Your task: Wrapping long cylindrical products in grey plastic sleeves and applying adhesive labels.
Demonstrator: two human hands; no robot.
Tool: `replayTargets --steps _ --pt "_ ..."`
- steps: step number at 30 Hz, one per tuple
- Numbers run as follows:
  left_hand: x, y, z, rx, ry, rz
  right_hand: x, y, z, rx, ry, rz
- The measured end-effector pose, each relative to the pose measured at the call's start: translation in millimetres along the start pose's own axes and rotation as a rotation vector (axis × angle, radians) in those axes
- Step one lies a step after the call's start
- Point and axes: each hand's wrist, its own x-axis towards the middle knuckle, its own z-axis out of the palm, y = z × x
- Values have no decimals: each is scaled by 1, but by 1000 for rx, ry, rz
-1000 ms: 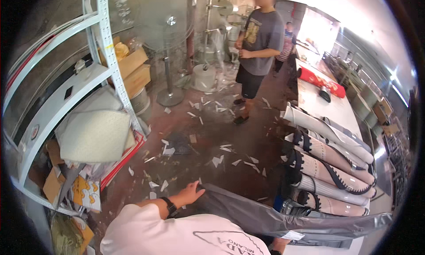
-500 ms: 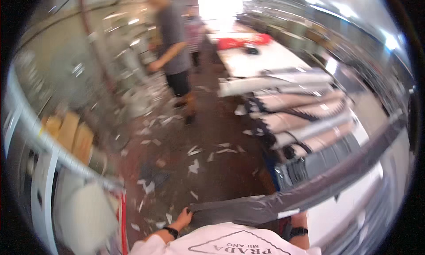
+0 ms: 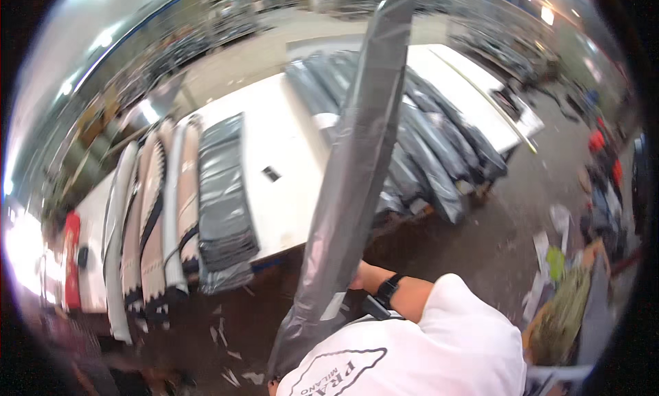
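Observation:
A long, flattened package wrapped in dark grey plastic (image 3: 353, 155) slants from my body up across the white table, its far end rising over the stacks. At its near, lower end a small part of my left hand (image 3: 273, 384) shows, fingers closed on the plastic, the rest cut off by my shirt and the picture edge. My right hand (image 3: 357, 275), a black watch on its wrist, grips the package's right side lower down; its fingers are mostly hidden behind the wrap. A pale label (image 3: 333, 305) sits on the package near my chest.
On the white table (image 3: 288, 217) lie several grey wrapped packages (image 3: 432, 155), a folded grey plastic stack (image 3: 225, 190), pinkish rolls with black edging (image 3: 152, 210) and a small black object (image 3: 272, 173). A red bundle (image 3: 71, 258) is far left. White scraps and a brownish pile (image 3: 563, 313) cover the floor.
I have turned to the right, so the table now spreads before me. The package has swung from lying across me to pointing away. The person walking on the left is out of view.

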Motion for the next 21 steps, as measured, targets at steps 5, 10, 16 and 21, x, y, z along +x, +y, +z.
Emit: replayTargets --steps 5,10,16,21 --pt "41 2 -91 -56 -66 111 -68 -17 -48 -98 -158 -267" --pt "107 119 -147 -205 -168 151 -154 -38 -102 28 -103 -288" --pt "153 440 -230 -399 -358 216 -332 -96 -290 -773 426 -988" --pt "114 708 -310 -721 -612 773 -573 -215 -143 -72 766 -1695"
